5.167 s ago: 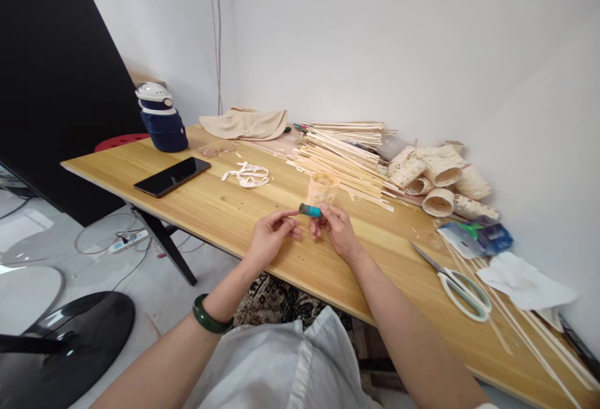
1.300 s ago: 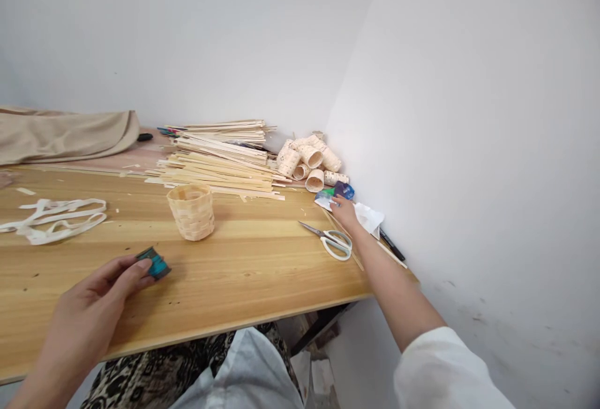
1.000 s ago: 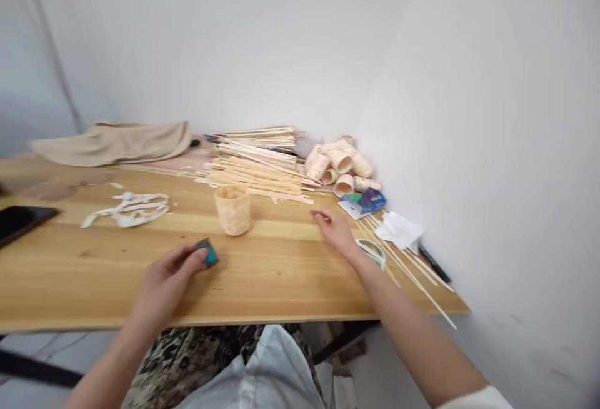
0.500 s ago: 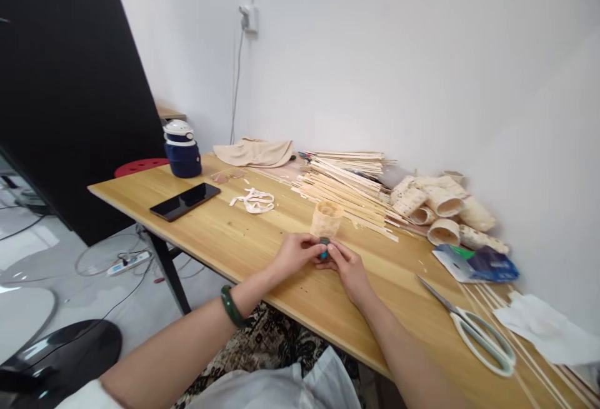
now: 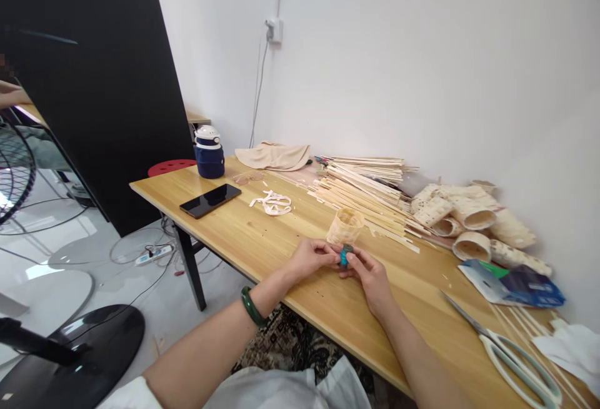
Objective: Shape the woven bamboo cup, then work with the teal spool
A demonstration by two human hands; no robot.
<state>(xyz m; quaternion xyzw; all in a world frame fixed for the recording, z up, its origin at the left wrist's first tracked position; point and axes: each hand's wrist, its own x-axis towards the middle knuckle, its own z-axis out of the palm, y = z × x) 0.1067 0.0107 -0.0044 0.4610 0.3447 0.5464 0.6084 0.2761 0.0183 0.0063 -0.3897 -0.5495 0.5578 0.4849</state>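
Small teal roll (image 5: 345, 254) between both hands' fingertips

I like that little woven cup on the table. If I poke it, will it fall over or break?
The little woven cup would probably slide or tip easily: it looks thin, hollow and light. It already seems to lean a bit. Its walls are thin woven strips, so a hard squeeze might dent it. Tipped on its side, its round shape would likely roll.

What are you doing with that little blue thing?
A person sits at a wooden table. Both hands, the left hand and the right hand, pinch a small teal roll between the fingertips. A small woven basket stands just behind it, with wood strips piled further back and scissors lying to the right.
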